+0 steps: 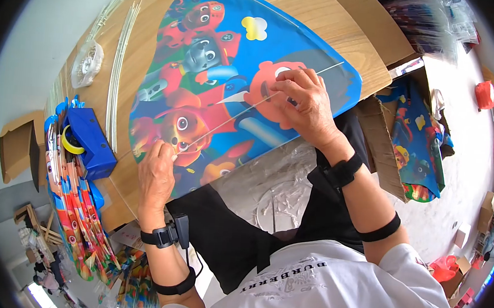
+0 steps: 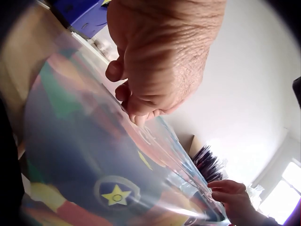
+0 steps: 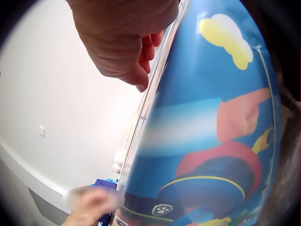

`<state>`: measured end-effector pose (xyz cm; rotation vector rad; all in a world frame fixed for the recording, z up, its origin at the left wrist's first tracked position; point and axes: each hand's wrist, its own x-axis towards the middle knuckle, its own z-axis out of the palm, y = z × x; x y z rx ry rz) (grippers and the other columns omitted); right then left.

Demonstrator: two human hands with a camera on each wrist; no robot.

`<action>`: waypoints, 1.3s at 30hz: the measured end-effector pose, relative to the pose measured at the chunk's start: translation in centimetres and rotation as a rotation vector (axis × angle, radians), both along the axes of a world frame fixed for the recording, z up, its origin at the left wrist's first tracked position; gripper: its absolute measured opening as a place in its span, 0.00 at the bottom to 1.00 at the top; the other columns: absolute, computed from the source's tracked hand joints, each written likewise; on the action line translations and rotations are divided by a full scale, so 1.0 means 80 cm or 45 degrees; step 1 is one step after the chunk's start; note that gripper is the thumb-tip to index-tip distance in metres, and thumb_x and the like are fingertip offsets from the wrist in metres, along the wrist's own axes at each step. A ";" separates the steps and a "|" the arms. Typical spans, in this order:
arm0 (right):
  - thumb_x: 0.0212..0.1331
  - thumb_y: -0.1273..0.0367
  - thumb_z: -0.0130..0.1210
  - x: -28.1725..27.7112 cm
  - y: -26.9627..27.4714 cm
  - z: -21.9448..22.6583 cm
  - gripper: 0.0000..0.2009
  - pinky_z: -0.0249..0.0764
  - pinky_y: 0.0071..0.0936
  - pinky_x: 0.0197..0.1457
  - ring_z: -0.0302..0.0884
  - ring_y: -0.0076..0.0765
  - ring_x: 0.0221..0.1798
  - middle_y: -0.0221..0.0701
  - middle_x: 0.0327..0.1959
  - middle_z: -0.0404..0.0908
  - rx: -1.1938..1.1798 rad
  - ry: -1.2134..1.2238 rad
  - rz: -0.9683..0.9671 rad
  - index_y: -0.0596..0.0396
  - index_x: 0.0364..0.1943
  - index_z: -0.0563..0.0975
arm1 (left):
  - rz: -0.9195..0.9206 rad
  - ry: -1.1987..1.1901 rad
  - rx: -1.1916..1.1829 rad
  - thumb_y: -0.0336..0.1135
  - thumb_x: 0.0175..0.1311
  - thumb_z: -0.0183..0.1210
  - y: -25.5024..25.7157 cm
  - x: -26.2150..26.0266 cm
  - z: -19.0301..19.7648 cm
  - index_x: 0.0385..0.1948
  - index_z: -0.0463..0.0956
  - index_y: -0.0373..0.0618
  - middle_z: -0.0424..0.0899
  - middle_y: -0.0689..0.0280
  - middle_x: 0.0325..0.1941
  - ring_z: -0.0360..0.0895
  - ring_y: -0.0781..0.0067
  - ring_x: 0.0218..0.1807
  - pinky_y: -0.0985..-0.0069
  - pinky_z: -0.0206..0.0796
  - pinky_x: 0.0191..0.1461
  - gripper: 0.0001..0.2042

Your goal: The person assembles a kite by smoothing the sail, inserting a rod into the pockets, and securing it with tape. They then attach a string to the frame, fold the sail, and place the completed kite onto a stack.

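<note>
A large printed kite (image 1: 278, 39) with cartoon figures spreads over the wooden table, a thin pale rod along its far edge. Another thin rod (image 1: 219, 126) runs slantwise across the print from the left hand to the far right edge. My left hand (image 1: 157, 173) pinches this rod near its lower left end, fingertips down at the sheet. Farther up, my right hand (image 1: 305, 103) curls its fingers and thumb about the same rod. In the right wrist view the right hand (image 3: 129, 42) grips along a raised fold of the kite (image 3: 188, 127); its palm side is partly hidden.
Bundled thin rods (image 1: 118, 76) lie on the table's left side near a clear plastic container (image 1: 88, 64). A blue tape dispenser (image 1: 91, 143) stands at the left edge, beside a stack of printed kites (image 1: 72, 199). At right, a cardboard box (image 1: 382, 146) holds more printed sheets (image 1: 417, 137).
</note>
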<state>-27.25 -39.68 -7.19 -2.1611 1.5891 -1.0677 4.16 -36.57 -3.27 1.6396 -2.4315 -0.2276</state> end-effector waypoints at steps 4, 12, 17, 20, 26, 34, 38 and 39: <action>0.44 0.71 0.58 -0.001 -0.004 -0.001 0.11 0.63 0.37 0.55 0.69 0.40 0.50 0.28 0.41 0.76 -0.004 -0.009 -0.028 0.47 0.36 0.80 | -0.059 -0.043 -0.041 0.23 0.58 0.50 -0.012 -0.011 0.005 0.28 0.66 0.38 0.70 0.58 0.30 0.72 0.52 0.34 0.60 0.62 0.34 0.02; 0.43 0.67 0.62 0.010 -0.014 -0.007 0.07 0.62 0.38 0.54 0.70 0.38 0.45 0.26 0.33 0.74 -0.082 -0.003 0.045 0.46 0.30 0.80 | -0.070 -0.028 -0.030 0.22 0.58 0.49 -0.022 -0.022 0.004 0.28 0.66 0.37 0.70 0.57 0.30 0.72 0.51 0.34 0.59 0.61 0.34 0.01; 0.39 0.64 0.63 0.015 -0.017 -0.017 0.08 0.62 0.42 0.57 0.71 0.37 0.43 0.25 0.31 0.74 -0.127 0.006 0.045 0.44 0.27 0.80 | -0.097 -0.013 0.003 0.23 0.56 0.49 -0.022 -0.022 0.001 0.28 0.66 0.37 0.70 0.55 0.30 0.71 0.50 0.34 0.59 0.61 0.35 0.01; 0.38 0.62 0.63 0.014 -0.016 -0.018 0.08 0.62 0.46 0.57 0.71 0.37 0.42 0.25 0.29 0.73 -0.188 0.044 0.005 0.45 0.23 0.78 | -0.140 0.018 -0.027 0.23 0.56 0.50 -0.022 -0.022 -0.005 0.28 0.66 0.37 0.69 0.54 0.30 0.71 0.48 0.35 0.58 0.61 0.35 0.02; 0.40 0.61 0.63 0.015 -0.012 -0.019 0.08 0.63 0.45 0.56 0.71 0.36 0.41 0.26 0.28 0.72 -0.229 0.063 -0.066 0.46 0.22 0.78 | -0.029 0.041 0.060 0.21 0.53 0.52 -0.019 -0.021 -0.002 0.29 0.65 0.37 0.68 0.54 0.31 0.69 0.46 0.36 0.57 0.58 0.37 0.05; 0.40 0.66 0.60 0.013 -0.008 -0.019 0.06 0.65 0.37 0.48 0.70 0.35 0.40 0.26 0.27 0.72 -0.191 0.054 -0.050 0.47 0.24 0.79 | -0.043 0.024 0.083 0.20 0.51 0.53 -0.026 -0.020 -0.004 0.29 0.65 0.37 0.67 0.54 0.31 0.69 0.47 0.36 0.57 0.58 0.37 0.06; 0.40 0.66 0.60 0.014 -0.008 -0.018 0.06 0.66 0.36 0.46 0.71 0.36 0.39 0.27 0.27 0.73 -0.215 0.008 -0.061 0.48 0.24 0.79 | -0.029 0.041 0.113 0.20 0.52 0.52 -0.030 -0.024 -0.003 0.29 0.65 0.37 0.67 0.54 0.31 0.69 0.47 0.36 0.57 0.58 0.37 0.05; 0.40 0.66 0.60 0.014 -0.008 -0.019 0.06 0.66 0.36 0.46 0.71 0.36 0.39 0.27 0.27 0.73 -0.216 0.011 -0.068 0.48 0.24 0.79 | -0.036 0.044 0.112 0.20 0.52 0.52 -0.030 -0.025 -0.002 0.29 0.65 0.37 0.67 0.54 0.31 0.69 0.47 0.36 0.57 0.58 0.37 0.05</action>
